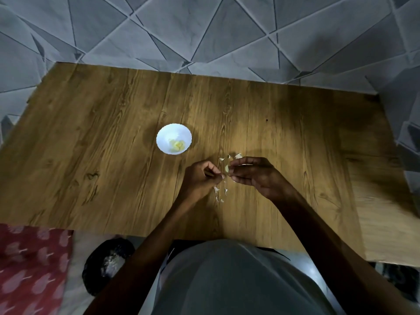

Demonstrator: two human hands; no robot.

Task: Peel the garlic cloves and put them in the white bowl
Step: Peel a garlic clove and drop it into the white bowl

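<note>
Garlic clove (226,168) is sitting between my two hands, just above the wooden table (102,137), right of the middle and nearer my side. My right hand (256,176) is pinching it, fingertips on its upper part and thumb below, the other fingers curling loosely. My left hand (201,178) is closing in from the other side, fingers curled, thumb and forefinger nipping at the clove's lower end; I cannot tell whether they are gripping flesh or loose skin. Both forearms are reaching out over the near edge of the table.

Scraps of pale peel (218,193) are lying on the wood under and between my wrists. More peel scraps (237,156) are lying just beyond my fingertips.

White bowl (165,134) is standing on the table to the left of my hands and a little farther away, apart from them. Peeled cloves (177,145), yellowish, are resting in the near part of its bottom; the count is too blurred to read.

Grey tiled floor (204,30) with a triangle pattern is showing beyond the far edge. Red patterned cloth (29,264) is lying at lower left, with a dark round object (109,260) beside it, unidentifiable. My grey garment (227,283) is filling the bottom of the view.
</note>
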